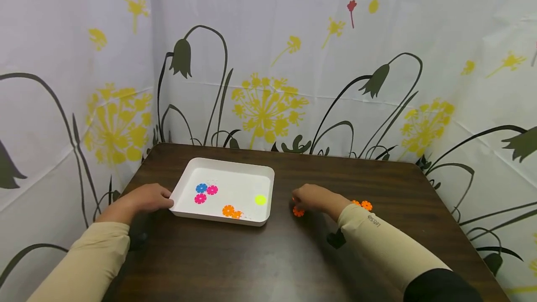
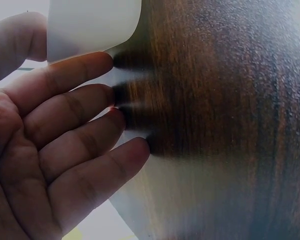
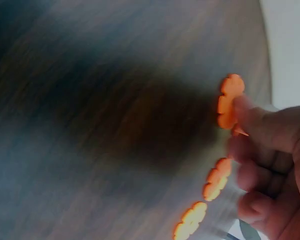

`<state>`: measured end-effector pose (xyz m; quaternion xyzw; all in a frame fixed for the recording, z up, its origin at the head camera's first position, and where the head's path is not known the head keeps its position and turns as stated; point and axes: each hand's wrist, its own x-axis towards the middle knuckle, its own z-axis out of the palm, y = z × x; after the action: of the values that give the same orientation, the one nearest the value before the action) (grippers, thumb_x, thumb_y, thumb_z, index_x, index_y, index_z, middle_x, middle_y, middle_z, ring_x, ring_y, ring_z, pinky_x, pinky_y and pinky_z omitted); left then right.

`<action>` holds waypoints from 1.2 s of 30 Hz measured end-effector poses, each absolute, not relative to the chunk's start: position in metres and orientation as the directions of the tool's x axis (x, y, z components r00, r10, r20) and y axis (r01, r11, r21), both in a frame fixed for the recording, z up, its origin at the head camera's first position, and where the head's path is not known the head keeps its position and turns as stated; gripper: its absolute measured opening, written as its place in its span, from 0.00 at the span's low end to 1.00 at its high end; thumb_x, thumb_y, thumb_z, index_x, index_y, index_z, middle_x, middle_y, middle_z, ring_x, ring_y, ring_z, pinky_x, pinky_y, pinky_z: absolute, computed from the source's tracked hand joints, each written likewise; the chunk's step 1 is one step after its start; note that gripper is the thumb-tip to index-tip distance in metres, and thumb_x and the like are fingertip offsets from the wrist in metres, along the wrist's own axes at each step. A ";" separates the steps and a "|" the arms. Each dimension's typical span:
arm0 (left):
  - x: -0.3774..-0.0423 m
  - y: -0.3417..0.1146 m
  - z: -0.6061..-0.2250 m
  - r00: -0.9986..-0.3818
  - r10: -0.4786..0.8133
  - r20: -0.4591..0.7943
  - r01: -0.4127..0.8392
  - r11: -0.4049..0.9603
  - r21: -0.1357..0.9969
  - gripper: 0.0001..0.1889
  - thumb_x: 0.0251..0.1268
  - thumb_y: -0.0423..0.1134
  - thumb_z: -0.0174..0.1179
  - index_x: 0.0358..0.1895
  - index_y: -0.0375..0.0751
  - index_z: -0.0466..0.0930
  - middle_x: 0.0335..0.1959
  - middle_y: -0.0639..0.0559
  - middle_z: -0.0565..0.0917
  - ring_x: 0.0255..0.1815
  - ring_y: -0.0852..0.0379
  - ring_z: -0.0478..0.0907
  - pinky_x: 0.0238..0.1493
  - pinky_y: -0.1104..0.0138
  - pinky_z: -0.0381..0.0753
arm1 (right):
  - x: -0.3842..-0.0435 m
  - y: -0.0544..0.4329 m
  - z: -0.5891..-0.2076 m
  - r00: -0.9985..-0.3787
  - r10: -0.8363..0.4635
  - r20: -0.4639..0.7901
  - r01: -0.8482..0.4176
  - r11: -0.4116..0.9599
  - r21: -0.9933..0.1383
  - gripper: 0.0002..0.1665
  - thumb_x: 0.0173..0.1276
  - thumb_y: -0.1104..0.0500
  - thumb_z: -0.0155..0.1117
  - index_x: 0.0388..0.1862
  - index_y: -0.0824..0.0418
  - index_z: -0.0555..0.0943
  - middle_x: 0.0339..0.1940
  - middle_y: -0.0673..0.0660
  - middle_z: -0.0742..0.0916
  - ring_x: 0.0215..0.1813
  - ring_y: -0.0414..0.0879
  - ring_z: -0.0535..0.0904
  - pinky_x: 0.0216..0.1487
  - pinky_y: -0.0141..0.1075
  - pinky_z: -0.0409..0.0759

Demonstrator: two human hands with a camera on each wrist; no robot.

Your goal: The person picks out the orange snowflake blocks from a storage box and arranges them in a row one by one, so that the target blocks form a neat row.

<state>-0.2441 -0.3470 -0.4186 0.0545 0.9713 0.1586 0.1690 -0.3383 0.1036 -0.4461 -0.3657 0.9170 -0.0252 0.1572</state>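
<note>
At the near left corner of a white tray (image 1: 230, 166), my left hand (image 1: 148, 198) pinches the rim between thumb and fingers; the left wrist view shows the tray's wall (image 2: 92, 27) between them. To the right of the tray, my right hand (image 1: 314, 198) pinches an orange flower-shaped disc (image 3: 231, 101) just over the table. A second bit of orange (image 3: 240, 131) shows by its fingertips, mostly hidden. Inside the tray lie a blue disc (image 1: 202, 188), pink discs (image 1: 200, 198), orange discs (image 1: 228, 210) and a yellow disc (image 1: 260, 200).
Two more orange discs (image 1: 367, 205) lie on the dark wooden table (image 1: 251, 264) behind the right wrist. A floral curtain (image 1: 268, 59) hangs along the table's back and sides. Below the right forearm is a small black object (image 1: 336, 239).
</note>
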 end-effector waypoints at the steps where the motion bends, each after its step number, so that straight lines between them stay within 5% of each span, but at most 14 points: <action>1: -0.244 -0.347 -0.419 -0.937 0.157 -0.311 0.051 0.944 0.326 0.11 0.59 0.43 0.57 0.34 0.41 0.85 0.25 0.51 0.76 0.29 0.54 0.69 0.33 0.62 0.69 | -0.338 0.103 -0.445 -0.683 -0.678 -0.271 -0.665 0.731 -0.155 0.11 0.67 0.58 0.65 0.27 0.53 0.73 0.23 0.47 0.75 0.26 0.40 0.69 0.30 0.34 0.67; 12: -0.242 -0.347 -0.417 -0.942 0.159 -0.294 0.055 0.941 0.333 0.10 0.57 0.43 0.57 0.29 0.42 0.83 0.22 0.52 0.73 0.27 0.55 0.68 0.31 0.63 0.66 | -0.344 0.040 -0.403 -0.567 -0.808 -0.159 -0.790 0.588 -0.173 0.09 0.69 0.50 0.62 0.31 0.50 0.75 0.26 0.45 0.77 0.28 0.39 0.70 0.32 0.32 0.69; 20: -0.243 -0.348 -0.420 -0.936 0.148 -0.320 0.037 0.944 0.328 0.11 0.60 0.44 0.57 0.32 0.41 0.84 0.25 0.51 0.77 0.29 0.54 0.69 0.33 0.62 0.67 | -0.314 -0.037 -0.409 -0.493 -0.824 -0.278 -0.861 0.509 0.020 0.16 0.66 0.40 0.63 0.37 0.49 0.78 0.31 0.44 0.80 0.33 0.40 0.75 0.35 0.33 0.72; 28: -0.246 -0.345 -0.418 -0.929 0.148 -0.339 0.036 0.948 0.316 0.11 0.60 0.44 0.57 0.34 0.41 0.85 0.27 0.50 0.78 0.30 0.53 0.71 0.34 0.62 0.69 | -0.296 -0.059 -0.434 -0.477 -0.834 -0.276 -0.876 0.424 0.233 0.15 0.66 0.43 0.63 0.42 0.51 0.80 0.29 0.46 0.80 0.31 0.40 0.73 0.30 0.32 0.73; 36: -0.247 -0.347 -0.418 -0.923 0.130 -0.363 0.014 0.952 0.306 0.12 0.60 0.44 0.57 0.37 0.40 0.85 0.30 0.48 0.80 0.32 0.51 0.72 0.37 0.59 0.71 | -0.302 -0.062 -0.437 -0.423 -0.842 -0.334 -0.893 0.449 -0.004 0.11 0.64 0.56 0.67 0.41 0.53 0.75 0.29 0.47 0.78 0.31 0.42 0.73 0.33 0.30 0.71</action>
<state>-0.2470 -0.3466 -0.4179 0.0371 0.9688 0.1508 0.1931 -0.3017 -0.0621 -0.4371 -0.5173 0.8388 0.0875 0.1454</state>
